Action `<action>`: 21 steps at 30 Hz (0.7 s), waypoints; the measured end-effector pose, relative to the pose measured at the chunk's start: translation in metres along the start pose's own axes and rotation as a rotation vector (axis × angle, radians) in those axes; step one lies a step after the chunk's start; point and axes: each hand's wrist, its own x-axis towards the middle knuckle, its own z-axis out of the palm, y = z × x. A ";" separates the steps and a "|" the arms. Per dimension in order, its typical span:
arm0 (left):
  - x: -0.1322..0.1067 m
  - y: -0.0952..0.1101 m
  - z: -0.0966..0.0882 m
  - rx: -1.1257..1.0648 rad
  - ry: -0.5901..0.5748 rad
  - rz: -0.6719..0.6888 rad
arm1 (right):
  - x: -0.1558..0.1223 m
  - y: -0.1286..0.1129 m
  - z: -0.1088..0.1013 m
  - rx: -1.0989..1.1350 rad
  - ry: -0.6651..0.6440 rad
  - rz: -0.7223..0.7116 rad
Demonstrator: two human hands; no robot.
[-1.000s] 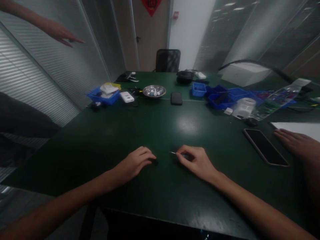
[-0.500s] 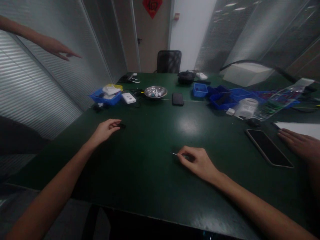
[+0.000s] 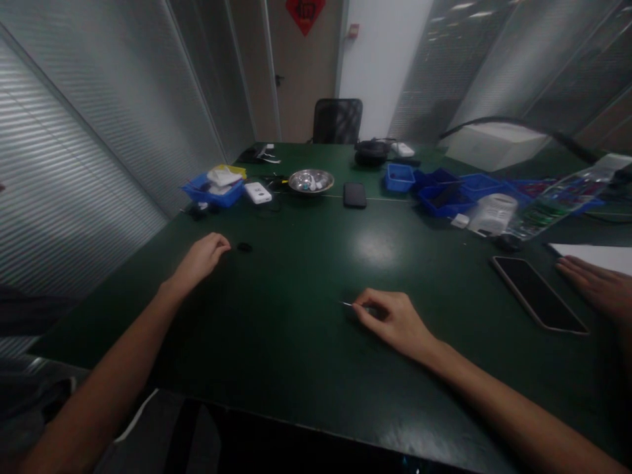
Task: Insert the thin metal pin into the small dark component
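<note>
My right hand pinches a thin, shiny, needle-like metal piece between thumb and forefinger, low over the green table. The piece points left; its other end is hidden in my fingers. On the left, my left hand is closed, thumb and fingertips together, with nothing visible in it. Just right of its fingertips, apart from them, a small black oval object lies on the tabletop. It is too small and dark to tell its kind.
Beyond my hands are a blue basket, a white power bank, a metal bowl and a dark phone. Blue trays and a plastic bottle stand right. A larger phone lies near another person's hand.
My left hand has let go of the black object and drawn back a little to the left. Another person's pointing hand has left the upper left. My right hand keeps its pinch.
</note>
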 end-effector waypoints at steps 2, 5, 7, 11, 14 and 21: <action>0.000 0.002 0.000 -0.008 0.010 -0.015 | 0.000 0.001 0.001 0.000 -0.003 0.001; 0.002 0.000 0.001 -0.068 0.027 -0.057 | 0.000 0.002 0.002 0.000 0.000 0.002; 0.003 -0.004 0.001 -0.095 0.052 -0.045 | -0.001 0.003 0.003 -0.005 0.005 0.000; 0.001 -0.013 -0.004 -0.074 0.110 -0.051 | -0.001 0.002 0.002 -0.004 0.005 0.005; -0.002 -0.014 -0.007 -0.048 0.055 -0.065 | -0.001 0.001 0.002 0.006 -0.004 0.005; 0.001 -0.008 -0.005 -0.023 0.016 0.042 | -0.001 0.002 0.002 -0.001 -0.005 -0.002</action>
